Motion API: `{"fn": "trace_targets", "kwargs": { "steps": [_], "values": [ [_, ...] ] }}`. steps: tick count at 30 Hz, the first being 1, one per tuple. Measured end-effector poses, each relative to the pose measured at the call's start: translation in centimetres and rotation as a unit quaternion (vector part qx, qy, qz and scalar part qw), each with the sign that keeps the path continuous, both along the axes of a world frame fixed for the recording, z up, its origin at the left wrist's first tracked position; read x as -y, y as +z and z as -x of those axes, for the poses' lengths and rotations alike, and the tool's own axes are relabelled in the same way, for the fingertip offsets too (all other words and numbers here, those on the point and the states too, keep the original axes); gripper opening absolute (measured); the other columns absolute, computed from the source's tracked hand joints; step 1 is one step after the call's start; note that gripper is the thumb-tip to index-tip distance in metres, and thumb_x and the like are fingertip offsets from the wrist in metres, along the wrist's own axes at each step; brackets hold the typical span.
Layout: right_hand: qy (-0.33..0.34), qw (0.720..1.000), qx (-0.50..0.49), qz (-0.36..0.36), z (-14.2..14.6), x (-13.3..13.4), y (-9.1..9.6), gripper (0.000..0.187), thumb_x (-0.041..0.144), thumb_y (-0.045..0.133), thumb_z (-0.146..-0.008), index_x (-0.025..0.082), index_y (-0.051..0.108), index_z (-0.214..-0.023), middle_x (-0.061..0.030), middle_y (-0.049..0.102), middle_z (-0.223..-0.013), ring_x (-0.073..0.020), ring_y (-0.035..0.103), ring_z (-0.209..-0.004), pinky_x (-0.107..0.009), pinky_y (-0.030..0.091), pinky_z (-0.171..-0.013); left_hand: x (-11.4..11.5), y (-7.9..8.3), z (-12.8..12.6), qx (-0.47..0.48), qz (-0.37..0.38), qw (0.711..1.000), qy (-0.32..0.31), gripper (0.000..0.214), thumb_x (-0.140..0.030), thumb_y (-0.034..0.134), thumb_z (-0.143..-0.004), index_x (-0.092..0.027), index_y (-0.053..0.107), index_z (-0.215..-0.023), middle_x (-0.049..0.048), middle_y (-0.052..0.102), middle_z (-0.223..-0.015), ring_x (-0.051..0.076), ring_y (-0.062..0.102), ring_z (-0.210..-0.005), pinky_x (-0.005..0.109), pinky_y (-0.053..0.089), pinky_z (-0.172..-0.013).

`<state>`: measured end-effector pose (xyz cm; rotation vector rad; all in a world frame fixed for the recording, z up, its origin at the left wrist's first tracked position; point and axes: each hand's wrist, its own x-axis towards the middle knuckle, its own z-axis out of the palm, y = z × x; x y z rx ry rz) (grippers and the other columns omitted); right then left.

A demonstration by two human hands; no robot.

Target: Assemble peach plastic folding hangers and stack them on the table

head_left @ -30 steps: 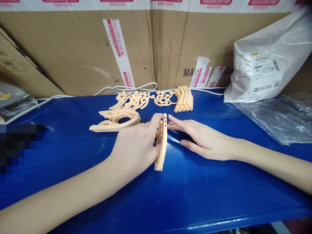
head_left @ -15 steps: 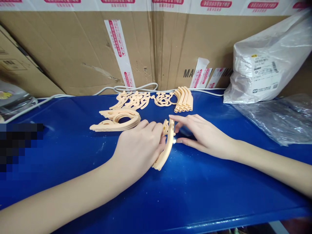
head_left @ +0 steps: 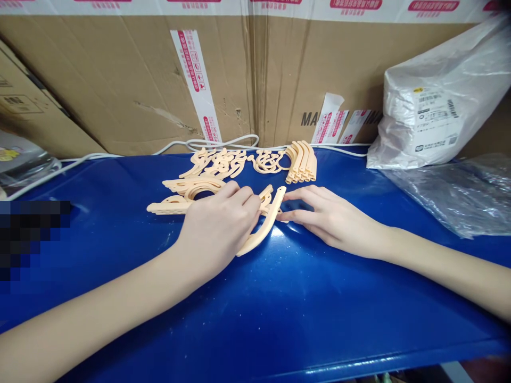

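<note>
- Now that the curved cream piece [head_left: 265,226] has swung flatter, its near end points left over the desk [head_left: 279,319].
- The left hand's [head_left: 219,218] grip is clasped on it and newly covers part of the cream stack [head_left: 170,207] at left.
- The right hand's [head_left: 339,218] fingertips are at its far right end; whether they pinch, I cannot tell.
- The piece seems steadied between both hands.
</note>
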<state>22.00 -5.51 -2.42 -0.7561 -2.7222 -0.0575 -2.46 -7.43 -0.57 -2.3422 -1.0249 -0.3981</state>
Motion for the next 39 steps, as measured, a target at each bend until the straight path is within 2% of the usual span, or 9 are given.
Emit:
{"fn": "trace_targets", "kwargs": {
  "steps": [3, 8, 12, 16, 22, 25, 31, 36, 39],
  "values": [
    [0.002, 1.000, 0.019, -0.004, 0.0, 0.3, 0.2, 0.029, 0.021, 0.041, -0.100, 0.019, 0.064, -0.118, -0.0124, 0.057, -0.131, -0.0265, 0.053, -0.117, -0.044, 0.045, -0.095, -0.1, -0.1, 0.0, 0.002, 0.003, 1.000, 0.005, 0.021, -0.019, 0.055, -0.093, -0.018, 0.065, -0.076, 0.0015, 0.068, -0.075, 0.022, 0.062, -0.075, 0.033, 0.034, -0.048],
    [0.002, 0.998, 0.055, -0.026, -0.2, 0.3, 0.3, 0.041, 0.017, 0.044, -0.098, 0.021, 0.051, -0.139, -0.0144, 0.049, -0.142, -0.0293, 0.047, -0.127, -0.049, 0.041, -0.101, -0.3, 0.1, 0.0, 0.008, 0.017, 1.000, 0.000, 0.022, -0.020, 0.054, -0.095, -0.017, 0.067, -0.077, 0.0020, 0.069, -0.076, 0.022, 0.061, -0.076, 0.032, 0.031, -0.047],
    [0.000, 0.999, 0.030, -0.013, -0.3, 0.2, 0.4, 0.028, 0.028, 0.044, -0.100, 0.018, 0.065, -0.115, -0.0147, 0.057, -0.128, -0.0263, 0.054, -0.115, -0.045, 0.046, -0.096, -0.4, 0.2, 0.1, 0.015, 0.030, 0.999, 0.003, 0.021, -0.021, 0.056, -0.095, -0.017, 0.067, -0.078, 0.0015, 0.069, -0.076, 0.022, 0.061, -0.077, 0.031, 0.028, -0.045],
    [0.001, 1.000, 0.011, -0.013, -0.4, 0.0, 0.6, 0.025, 0.034, 0.047, -0.099, 0.018, 0.066, -0.103, -0.0128, 0.060, -0.118, -0.0248, 0.056, -0.104, -0.043, 0.048, -0.090, -0.5, -0.1, 0.2, 0.014, 0.035, 0.999, 0.001, 0.021, -0.020, 0.054, -0.095, -0.018, 0.068, -0.080, 0.0015, 0.070, -0.079, 0.021, 0.061, -0.079, 0.032, 0.034, -0.049],
    [-0.057, 0.996, -0.065, -0.011, -0.5, -0.1, 0.3, 0.036, 0.033, 0.049, -0.098, 0.016, 0.053, -0.130, -0.0144, 0.061, -0.125, -0.0271, 0.056, -0.117, -0.044, 0.046, -0.098, -0.6, -0.3, 0.2, -0.039, 0.024, 0.998, -0.034, 0.023, -0.014, 0.049, -0.097, -0.016, 0.070, -0.088, 0.0031, 0.072, -0.085, 0.021, 0.061, -0.083, 0.032, 0.042, -0.060],
    [-0.066, 0.992, -0.095, 0.042, -0.4, 0.2, 0.3, 0.043, 0.036, 0.050, -0.098, 0.021, 0.048, -0.138, -0.0120, 0.062, -0.130, -0.0267, 0.057, -0.118, -0.046, 0.046, -0.098, -0.7, -0.3, 0.1, -0.056, 0.016, 0.997, -0.041, 0.025, -0.012, 0.047, -0.097, -0.016, 0.070, -0.089, 0.0039, 0.073, -0.087, 0.021, 0.061, -0.083, 0.032, 0.043, -0.062],
    [-0.039, 0.942, -0.235, 0.237, -0.5, 0.9, 1.1, 0.023, 0.029, 0.045, -0.100, 0.023, 0.057, -0.119, -0.0009, 0.072, -0.088, -0.0170, 0.068, -0.085, -0.033, 0.053, -0.081, -0.8, -0.3, 0.3, -0.076, 0.024, 0.997, -0.014, 0.021, -0.011, 0.049, -0.095, -0.014, 0.069, -0.089, 0.0046, 0.070, -0.083, 0.023, 0.062, -0.081, 0.034, 0.045, -0.062],
    [-0.032, 0.982, -0.140, 0.119, -0.9, 0.0, 0.9, 0.019, 0.024, 0.049, -0.097, 0.022, 0.066, -0.106, -0.0069, 0.067, -0.114, -0.0213, 0.061, -0.109, -0.038, 0.047, -0.094, -0.9, -0.4, 0.2, -0.077, 0.024, 0.997, -0.014, 0.024, -0.010, 0.046, -0.095, -0.014, 0.069, -0.089, 0.0051, 0.071, -0.085, 0.022, 0.062, -0.083, 0.033, 0.045, -0.062],
    [-0.061, 0.993, -0.076, 0.073, -0.9, -0.3, 0.5, 0.026, 0.038, 0.055, -0.095, 0.021, 0.067, -0.111, -0.0078, 0.067, -0.106, -0.0226, 0.060, -0.100, -0.040, 0.047, -0.088, -0.9, -0.4, 0.1, -0.072, 0.017, 0.997, -0.022, 0.025, -0.009, 0.045, -0.096, -0.014, 0.069, -0.089, 0.0053, 0.071, -0.086, 0.022, 0.061, -0.083, 0.033, 0.045, -0.062]
  ]
}}
